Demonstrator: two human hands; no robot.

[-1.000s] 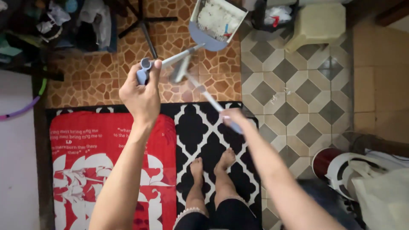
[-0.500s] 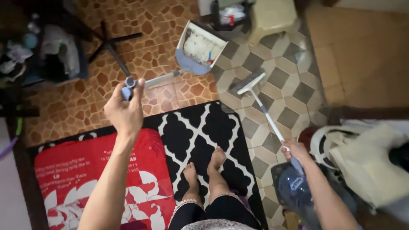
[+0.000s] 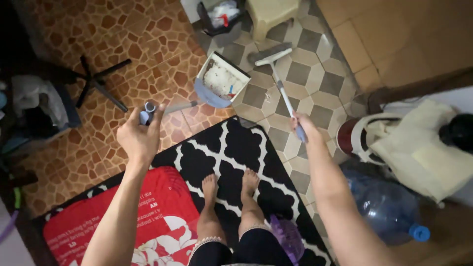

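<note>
Dustpan (image 3: 220, 80): long-handled, grey-blue, standing on the floor at about 1 o'clock from the left hand; its open tray faces up and holds pale dust and a few scraps.
Left hand (image 3: 139, 136): closed around the blue grip end of the dustpan handle (image 3: 175, 107), raised in front of the body.
Dustpan axis: the handle runs from the left hand toward 2 o'clock, down to the tray on the brown stone-pattern tiles.
Right hand (image 3: 301, 126): closed around the lower end of the broom handle, raised at a similar height.
Broom (image 3: 272, 55): short-bristled head resting on the grey diamond tiles (image 3: 315, 116); its shaft runs from the right hand toward 11 o'clock.
Key relation: broom head lies just beside the tray, at about 2 o'clock from it, apart from it; the right hand is nearer the broom head, the left nearer the tray.
Feet (image 3: 229, 184): bare, on a black-and-white patterned rug (image 3: 231, 148).
Counts: one dustpan, one broom, two hands, two feet.
Farther out: a red printed mat (image 3: 157, 216) at 7 o'clock, a clear water jug with blue cap (image 3: 389, 209) at 4 o'clock, a pale plastic stool (image 3: 271, 12) and a small bin (image 3: 217, 17) at 12 o'clock, a black stand base (image 3: 101, 79) at 10 o'clock.
</note>
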